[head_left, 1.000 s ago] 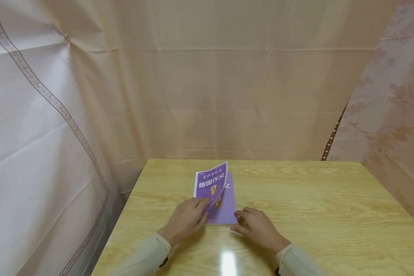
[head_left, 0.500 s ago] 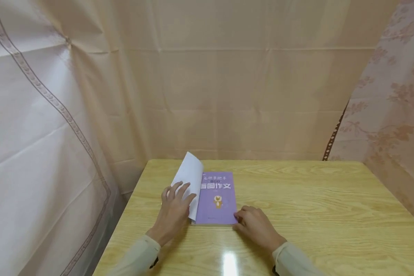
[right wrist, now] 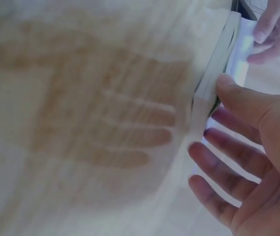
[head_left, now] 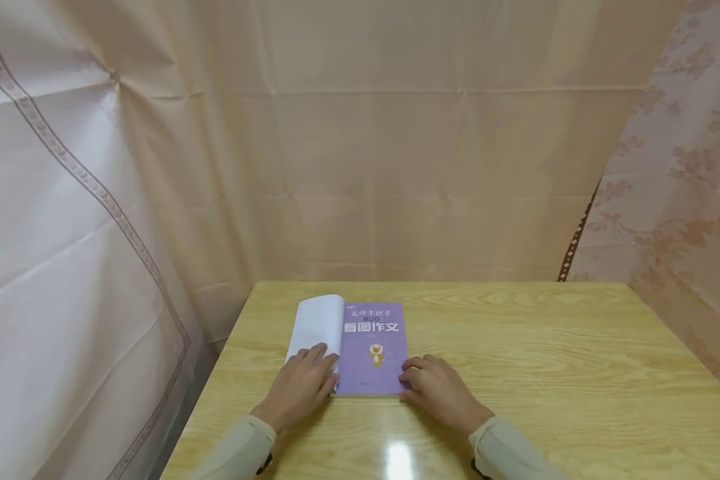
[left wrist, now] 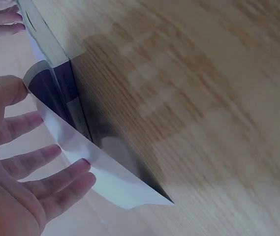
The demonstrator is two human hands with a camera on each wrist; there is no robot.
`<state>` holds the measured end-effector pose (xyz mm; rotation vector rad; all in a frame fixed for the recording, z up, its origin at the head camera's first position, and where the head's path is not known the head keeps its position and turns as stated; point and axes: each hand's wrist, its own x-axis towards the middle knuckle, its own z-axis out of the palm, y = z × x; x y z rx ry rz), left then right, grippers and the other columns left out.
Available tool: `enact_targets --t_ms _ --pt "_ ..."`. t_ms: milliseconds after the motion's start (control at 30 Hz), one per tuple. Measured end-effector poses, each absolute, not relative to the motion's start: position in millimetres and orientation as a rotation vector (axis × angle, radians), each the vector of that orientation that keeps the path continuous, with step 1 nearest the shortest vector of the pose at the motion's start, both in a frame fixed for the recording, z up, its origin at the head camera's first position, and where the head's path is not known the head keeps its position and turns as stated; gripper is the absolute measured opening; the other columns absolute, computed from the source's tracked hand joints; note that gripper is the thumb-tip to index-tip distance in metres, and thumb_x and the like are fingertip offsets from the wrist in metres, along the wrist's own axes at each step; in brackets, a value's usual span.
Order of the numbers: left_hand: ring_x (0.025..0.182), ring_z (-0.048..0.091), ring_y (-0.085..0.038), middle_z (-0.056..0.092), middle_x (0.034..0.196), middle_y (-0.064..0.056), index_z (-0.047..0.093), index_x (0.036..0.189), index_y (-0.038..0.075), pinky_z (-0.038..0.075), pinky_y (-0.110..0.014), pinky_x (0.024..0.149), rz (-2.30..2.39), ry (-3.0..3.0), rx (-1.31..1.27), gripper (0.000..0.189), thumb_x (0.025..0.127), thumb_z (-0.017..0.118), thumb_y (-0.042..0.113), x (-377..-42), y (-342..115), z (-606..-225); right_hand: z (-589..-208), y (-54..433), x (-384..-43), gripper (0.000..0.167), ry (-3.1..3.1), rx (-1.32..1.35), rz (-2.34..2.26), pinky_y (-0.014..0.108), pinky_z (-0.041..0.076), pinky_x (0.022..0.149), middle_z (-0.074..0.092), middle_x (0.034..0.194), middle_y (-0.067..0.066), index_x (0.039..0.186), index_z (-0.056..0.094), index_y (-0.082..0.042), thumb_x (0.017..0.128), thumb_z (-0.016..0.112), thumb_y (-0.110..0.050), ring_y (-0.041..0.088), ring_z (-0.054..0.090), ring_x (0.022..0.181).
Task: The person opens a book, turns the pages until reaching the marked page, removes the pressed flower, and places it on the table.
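Observation:
A purple book (head_left: 372, 353) with white Chinese characters and a small cartoon animal lies on the wooden table. Its front cover is folded over to the left, so the white inner side (head_left: 318, 321) faces up, curving at the spine. My left hand (head_left: 300, 383) presses on that white flap with fingers spread; in the left wrist view the flap (left wrist: 115, 182) slants above the table, thumb at the fold. At the book's lower right corner rests my right hand (head_left: 441, 387). In the right wrist view its thumb touches the page edges (right wrist: 213, 73), with relaxed fingers beside the corner.
The light wooden table (head_left: 546, 347) extends to both sides, with a bright light reflection near the front. Beige cloth (head_left: 432, 167) hangs behind it, with a pale curtain (head_left: 66, 267) on the left and a floral one (head_left: 690, 200) on the right.
The purple-faced cover was lifted and swung to the left by my left hand, then lowered and pressed down, baring the purple page beneath. My right hand has stayed at the book's right corner.

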<state>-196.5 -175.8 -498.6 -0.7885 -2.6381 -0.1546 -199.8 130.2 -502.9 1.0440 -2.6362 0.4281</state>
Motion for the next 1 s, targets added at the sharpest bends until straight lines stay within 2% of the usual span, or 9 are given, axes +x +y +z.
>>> enact_targets --t_ms 133,267,400,533,633,767,867,1000 --pt "0.108 0.063 -0.037 0.066 0.123 -0.018 0.071 0.120 0.008 0.054 -0.049 0.093 -0.152 -2.626 -0.802 0.031 0.096 0.070 0.028 -197.3 -177.3 -499.8 -500.9 129.6 -200.6 0.011 -2.612 1.094 0.444 0.043 0.054 0.079 0.075 0.104 0.003 0.095 0.081 -0.013 0.088 0.081 -0.022 0.020 0.066 0.089" --pt "0.118 0.059 -0.036 0.066 0.121 -0.017 0.073 0.115 0.005 0.049 -0.048 0.103 -0.182 -2.588 -0.836 0.028 0.093 0.073 0.022 -199.5 -178.7 -500.0 -497.7 125.8 -202.5 0.002 -2.533 1.149 0.310 0.036 0.049 0.073 0.074 0.091 -0.005 0.088 0.079 -0.017 0.088 0.079 -0.018 0.013 0.060 0.079" --pt "0.123 0.057 -0.035 0.066 0.127 -0.017 0.072 0.117 0.001 0.046 -0.045 0.108 -0.214 -2.595 -0.872 0.029 0.093 0.074 0.018 -200.0 -179.1 -500.9 -495.6 122.4 -204.5 0.007 -2.447 1.183 0.117 0.028 0.040 0.066 0.071 0.085 -0.009 0.083 0.073 -0.020 0.089 0.078 -0.021 0.011 0.054 0.073" --pt "0.122 0.057 -0.035 0.065 0.130 -0.018 0.071 0.118 -0.001 0.047 -0.044 0.107 -0.229 -2.629 -0.881 0.029 0.095 0.072 0.016 -199.0 -176.6 -501.7 -494.3 123.0 -205.1 0.005 -2.449 1.196 0.080 0.027 0.040 0.068 0.072 0.087 -0.009 0.086 0.075 -0.019 0.090 0.076 -0.021 0.011 0.054 0.075" --pt "0.123 0.057 -0.034 0.063 0.131 -0.018 0.070 0.120 0.000 0.049 -0.045 0.104 -0.228 -2.677 -0.857 0.034 0.096 0.072 0.025 -198.4 -172.0 -501.3 -493.2 125.2 -206.1 0.002 -2.495 1.168 0.173 0.030 0.044 0.071 0.073 0.089 -0.009 0.091 0.078 -0.018 0.089 0.078 -0.019 0.011 0.054 0.077" --pt "0.121 0.057 -0.034 0.061 0.130 -0.019 0.068 0.124 0.002 0.052 -0.046 0.099 -0.187 -2.748 -0.822 0.054 0.096 0.069 0.047 -197.6 -163.2 -499.0 -492.5 127.1 -207.8 0.005 -2.533 1.116 0.297 0.031 0.047 0.069 0.075 0.087 -0.012 0.089 0.081 -0.020 0.085 0.083 -0.017 0.008 0.053 0.074" --pt "0.112 0.058 -0.034 0.060 0.118 -0.016 0.068 0.121 0.004 0.055 -0.044 0.089 -0.151 -2.763 -0.793 0.066 0.090 0.068 0.063 -196.6 -156.6 -497.8 -492.2 127.2 -208.2 0.007 -2.531 1.100 0.352 0.027 0.044 0.064 0.075 0.085 -0.013 0.086 0.082 -0.021 0.081 0.086 -0.018 0.006 0.052 0.071" --pt "0.097 0.056 -0.030 0.055 0.102 -0.012 0.067 0.112 0.006 0.054 -0.041 0.074 -0.107 -2.741 -0.775 0.071 0.084 0.068 0.072 -196.7 -149.9 -498.1 -490.6 127.1 -207.9 0.008 -2.573 1.041 0.480 0.024 0.042 0.063 0.073 0.079 -0.015 0.083 0.082 -0.021 0.079 0.088 -0.022 0.003 0.049 0.069"
